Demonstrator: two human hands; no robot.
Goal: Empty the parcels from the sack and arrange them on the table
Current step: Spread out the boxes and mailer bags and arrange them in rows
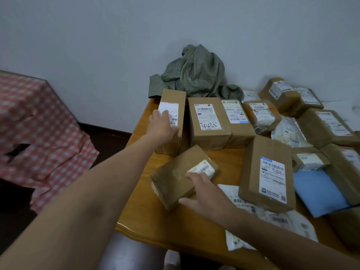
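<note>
The right hand point(206, 193) lies flat, fingers spread, on a taped box point(175, 182) on the surface point(175, 227). Farther off, the left hand point(162, 125), fingers straight, touches a tall box point(175, 100). More parcels point(209, 121) lie to the right. The sack point(194, 75) lies crumpled at the far edge.

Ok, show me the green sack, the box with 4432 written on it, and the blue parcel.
green sack point(194, 75), head view, on its crumpled middle folds.
box marked 4432 point(208, 121), head view, on its white label.
blue parcel point(319, 191), head view, on its bare top face.
</note>
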